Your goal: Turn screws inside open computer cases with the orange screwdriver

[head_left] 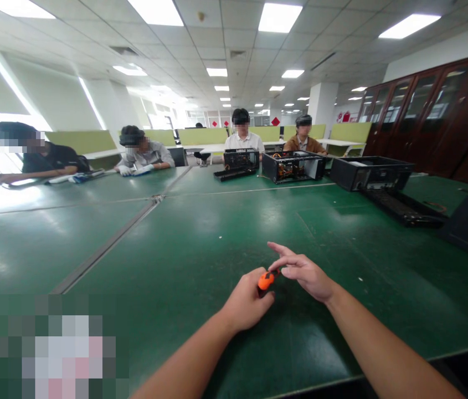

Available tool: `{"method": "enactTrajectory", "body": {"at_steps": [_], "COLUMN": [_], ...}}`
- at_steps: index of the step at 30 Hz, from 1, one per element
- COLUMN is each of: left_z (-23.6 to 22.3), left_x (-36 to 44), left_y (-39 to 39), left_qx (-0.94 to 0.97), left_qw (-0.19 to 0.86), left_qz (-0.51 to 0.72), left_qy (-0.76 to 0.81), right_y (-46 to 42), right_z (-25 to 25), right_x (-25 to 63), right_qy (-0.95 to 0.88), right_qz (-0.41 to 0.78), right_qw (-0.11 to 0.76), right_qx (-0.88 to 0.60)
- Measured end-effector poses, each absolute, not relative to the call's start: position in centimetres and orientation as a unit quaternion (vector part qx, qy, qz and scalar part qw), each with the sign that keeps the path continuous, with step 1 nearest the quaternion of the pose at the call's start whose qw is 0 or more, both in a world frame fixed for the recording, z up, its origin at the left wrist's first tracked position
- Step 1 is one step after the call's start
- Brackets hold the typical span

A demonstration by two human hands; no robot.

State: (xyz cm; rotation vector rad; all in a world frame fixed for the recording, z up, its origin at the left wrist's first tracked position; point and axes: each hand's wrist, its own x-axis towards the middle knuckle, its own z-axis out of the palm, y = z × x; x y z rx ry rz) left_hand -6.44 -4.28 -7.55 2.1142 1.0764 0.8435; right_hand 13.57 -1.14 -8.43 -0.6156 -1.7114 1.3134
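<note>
Over the green tabletop, my left hand [247,302] is closed around a tool with an orange-and-black handle [266,281]. The rounded orange end shows above the thumb; my fingers hide much of the rest, so its exact kind is unclear. My right hand [306,273] is just to the right, its fingers stretched out and apart. Its fingertips reach to the tool's far side and seem to touch or nearly touch it. Nothing is visibly held in the right hand.
A green table [167,260] spreads ahead, with a seam strip [109,244] at left. Opened black computer cases [294,166] [370,173] stand along the far right, one with a lowered panel [404,208]. Several people sit around the table. A blurred patch covers the lower left.
</note>
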Motion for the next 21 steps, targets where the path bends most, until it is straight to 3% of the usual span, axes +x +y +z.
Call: {"method": "enactTrajectory", "body": {"at_steps": [7,12,16,21], "left_z": [-7.8,-8.1,-7.9,-7.9], "left_x": [-6.2,-6.0,-6.2,-6.4], "left_y": [-3.9,-3.9,-3.9,-3.8], "left_qx": [0.757,0.775,0.766,0.755], "left_qw": [0.415,0.353,0.341,0.324], "left_qz": [0.337,0.305,0.298,0.296], "left_qy": [0.376,0.426,0.456,0.487], "right_y": [-1.6,-1.8,-1.5,-1.3], "right_z": [-8.1,-8.5,-8.8,-9.7], "right_x": [13.4,12.6,12.6,13.4], "right_qy": [-0.787,-0.793,-0.767,-0.765], "right_qz": [0.417,0.377,0.243,0.233], "right_qw": [0.33,0.334,0.382,0.274], "right_qx": [-0.312,-0.344,-0.454,-0.535]}}
